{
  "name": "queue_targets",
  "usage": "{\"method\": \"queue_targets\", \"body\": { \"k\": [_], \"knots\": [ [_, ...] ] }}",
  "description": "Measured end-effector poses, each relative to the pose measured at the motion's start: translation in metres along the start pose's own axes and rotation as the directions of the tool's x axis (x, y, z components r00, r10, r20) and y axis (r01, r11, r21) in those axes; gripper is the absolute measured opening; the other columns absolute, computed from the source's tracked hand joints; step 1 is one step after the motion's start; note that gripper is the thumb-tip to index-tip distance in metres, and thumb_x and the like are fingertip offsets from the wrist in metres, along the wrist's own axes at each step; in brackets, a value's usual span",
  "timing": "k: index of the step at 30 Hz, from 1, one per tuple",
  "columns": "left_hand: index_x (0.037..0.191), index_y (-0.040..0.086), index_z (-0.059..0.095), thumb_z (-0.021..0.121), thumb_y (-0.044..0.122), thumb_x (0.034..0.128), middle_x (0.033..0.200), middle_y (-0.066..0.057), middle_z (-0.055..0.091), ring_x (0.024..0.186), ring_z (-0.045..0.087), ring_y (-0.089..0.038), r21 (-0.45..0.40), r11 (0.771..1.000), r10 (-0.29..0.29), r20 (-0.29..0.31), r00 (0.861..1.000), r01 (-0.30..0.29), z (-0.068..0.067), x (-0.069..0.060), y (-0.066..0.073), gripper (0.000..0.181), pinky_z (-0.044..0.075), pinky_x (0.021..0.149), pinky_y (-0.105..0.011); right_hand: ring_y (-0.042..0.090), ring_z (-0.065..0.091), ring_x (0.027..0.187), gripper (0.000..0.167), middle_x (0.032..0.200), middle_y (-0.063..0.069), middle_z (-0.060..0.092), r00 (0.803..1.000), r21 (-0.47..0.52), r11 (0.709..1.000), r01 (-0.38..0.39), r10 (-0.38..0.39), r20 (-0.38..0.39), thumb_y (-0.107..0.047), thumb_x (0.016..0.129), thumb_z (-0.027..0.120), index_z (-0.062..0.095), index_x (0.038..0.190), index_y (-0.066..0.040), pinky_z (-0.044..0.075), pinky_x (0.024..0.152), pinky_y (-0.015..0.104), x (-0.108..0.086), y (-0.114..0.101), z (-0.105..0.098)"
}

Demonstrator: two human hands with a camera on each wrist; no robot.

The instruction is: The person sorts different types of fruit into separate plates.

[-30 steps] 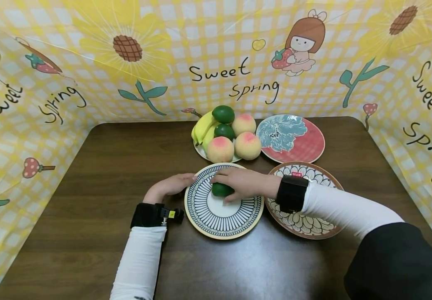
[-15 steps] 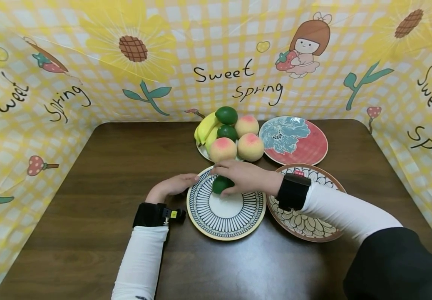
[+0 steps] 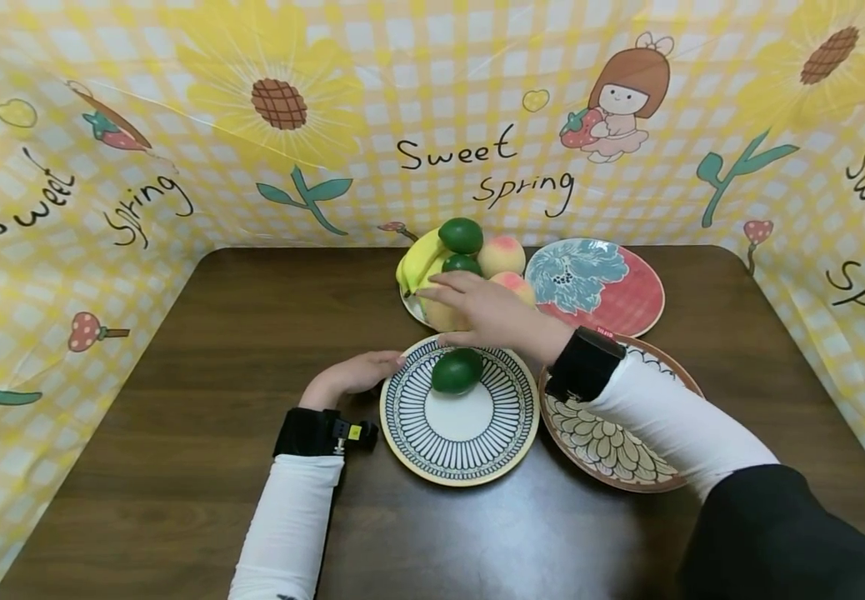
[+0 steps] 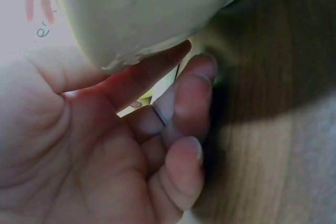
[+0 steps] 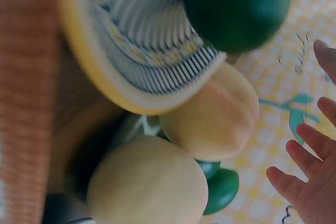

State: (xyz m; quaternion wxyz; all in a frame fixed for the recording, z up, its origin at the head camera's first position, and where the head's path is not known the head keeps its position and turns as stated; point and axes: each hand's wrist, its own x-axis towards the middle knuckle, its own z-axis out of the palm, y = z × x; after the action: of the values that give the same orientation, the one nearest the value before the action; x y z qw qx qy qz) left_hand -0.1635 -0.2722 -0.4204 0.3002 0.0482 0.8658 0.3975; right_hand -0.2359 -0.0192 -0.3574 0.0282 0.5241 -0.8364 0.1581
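Observation:
A dark green, lime-like fruit (image 3: 457, 371) lies on the blue-and-white striped plate (image 3: 459, 462). At this plate's left rim is my left hand (image 3: 353, 372). In the left wrist view, the left hand (image 4: 100, 150) grips the plate's edge (image 4: 142, 14) between thumb and curled fingers. My right hand (image 3: 488, 312) hovers over the front of the fruit pile with its fingers spread and nothing held. It partly hides a peach (image 3: 443, 317). The right wrist view shows the right hand's (image 5: 312, 177) fingers apart from the green fruit (image 5: 239, 9) and the peaches (image 5: 147, 182).
Behind the striped plate, a fruit plate bears bananas (image 3: 419, 260), two green fruits (image 3: 460, 236) and several peaches (image 3: 502, 256). A red plate with a blue flower (image 3: 631, 292) stands at the back right. A brown-rimmed petal-patterned plate (image 3: 605, 446) lies under the right forearm.
My right hand has let go of the green fruit on the striped plate and moved up and back toward the fruit pile. The left hand stays at the plate's rim.

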Motion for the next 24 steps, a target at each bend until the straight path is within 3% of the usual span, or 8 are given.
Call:
{"method": "queue_targets", "body": {
  "k": [5, 15, 24],
  "knots": [
    [0.156, 0.002, 0.040, 0.031, 0.029, 0.1129, 0.153, -0.020, 0.051, 0.148, 0.041, -0.037, -0.024, 1.000, -0.009, 0.001, 1.000, 0.009, 0.002, 0.000, 0.000, 0.052, 0.030, 0.125, -0.054, 0.037, 0.043, 0.146, 0.069, 0.155, 0.021, 0.048, 0.998, -0.001, 0.998, -0.055, 0.055, -0.042, -0.032, 0.092, 0.077, 0.050, 0.150, -0.008, 0.036, 0.123, 0.049, 0.010, 0.009, -0.006],
    [0.157, 0.003, 0.037, 0.031, 0.031, 0.1129, 0.157, -0.020, 0.047, 0.150, 0.038, -0.038, 0.003, 0.999, -0.033, 0.001, 0.999, 0.033, 0.001, -0.001, 0.002, 0.053, 0.028, 0.125, -0.055, 0.037, 0.030, 0.155, 0.078, 0.166, 0.019, 0.032, 0.971, 0.099, 0.966, -0.239, 0.240, 0.005, -0.042, 0.095, 0.073, 0.037, 0.159, -0.014, 0.029, 0.127, 0.050, 0.022, 0.019, -0.013],
    [0.157, 0.004, 0.039, 0.031, 0.030, 0.1130, 0.151, -0.018, 0.053, 0.143, 0.045, -0.035, -0.014, 0.999, -0.048, 0.003, 0.999, 0.048, 0.000, 0.000, 0.001, 0.051, 0.031, 0.124, -0.055, 0.042, 0.031, 0.153, 0.083, 0.163, 0.024, 0.034, 0.961, 0.119, 0.956, -0.267, 0.273, -0.044, -0.038, 0.092, 0.077, 0.037, 0.158, -0.008, 0.027, 0.127, 0.052, 0.032, 0.029, -0.012]
  ]
}}
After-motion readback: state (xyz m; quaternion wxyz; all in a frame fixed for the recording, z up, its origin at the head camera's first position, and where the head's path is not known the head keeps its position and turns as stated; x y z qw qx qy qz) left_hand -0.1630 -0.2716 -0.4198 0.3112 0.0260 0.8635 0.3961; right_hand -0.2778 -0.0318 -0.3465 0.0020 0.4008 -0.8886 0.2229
